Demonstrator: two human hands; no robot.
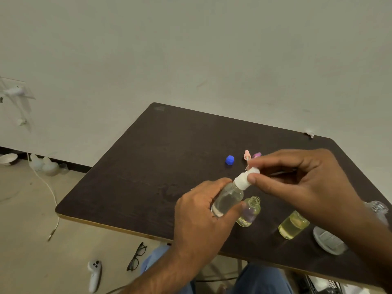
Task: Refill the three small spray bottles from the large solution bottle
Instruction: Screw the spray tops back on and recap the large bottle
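Nearest, on the floor below the counter's (131, 187) front edge, lie a pair of black-framed glasses (136, 256) and a white handheld controller (94, 274). Over the counter's near side the two hands meet on one clear spray bottle (228, 198). The left hand (201, 217) wraps its fingers and thumb round the bottle's body, holding it tilted with its neck pointing up and to the right. The right hand (297, 181) pinches the white spray cap (247, 177) sitting on that neck, thumb below and fingertips above. Just beside the left thumb, a second small bottle (249, 211) stands on the counter with its neck uncovered and a purple tint low inside. Further right, partly hidden under the right wrist, stands a bottle of pale yellow liquid (292, 225); its top cannot be seen. At the right edge sit a white dish (328, 240) and something clear and blurred (378, 207) behind it. Beyond the hands, well apart from the bottles, a blue cap (229, 160) rests on the counter, with a pink sprayer top (246, 155) and a purple one (257, 155) just to its right, close behind the right fingertips. Far off to the left, by the wall, a white cable (49, 192) trails across the floor past a white bowl (8, 159) and some pale containers (47, 165)
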